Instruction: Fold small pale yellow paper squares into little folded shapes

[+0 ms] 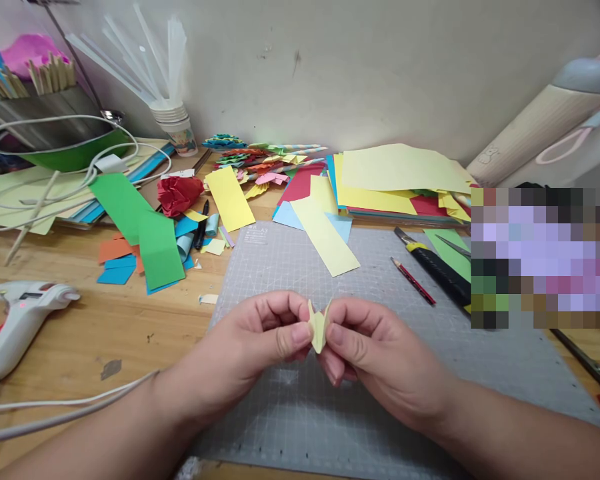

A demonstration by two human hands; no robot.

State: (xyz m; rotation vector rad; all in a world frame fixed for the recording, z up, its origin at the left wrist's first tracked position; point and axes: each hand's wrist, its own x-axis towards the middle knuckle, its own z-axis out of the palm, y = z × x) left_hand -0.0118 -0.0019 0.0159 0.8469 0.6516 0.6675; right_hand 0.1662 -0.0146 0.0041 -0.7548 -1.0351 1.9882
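A small folded piece of pale yellow paper is held upright between both hands, over the grey cutting mat. My left hand pinches its left side between thumb and fingers. On the other side, my right hand pinches it the same way, with some fingers curled beneath. The paper has two pointed tips at the top and a narrow lower end. Beyond the hands, a pale yellow strip lies across the mat's far edge.
A glue gun with a cord lies left. Green strips, a crumpled red paper and scraps are back left. Stacked paper stands behind the mat. A pencil, a black-yellow cutter and scissors lie right.
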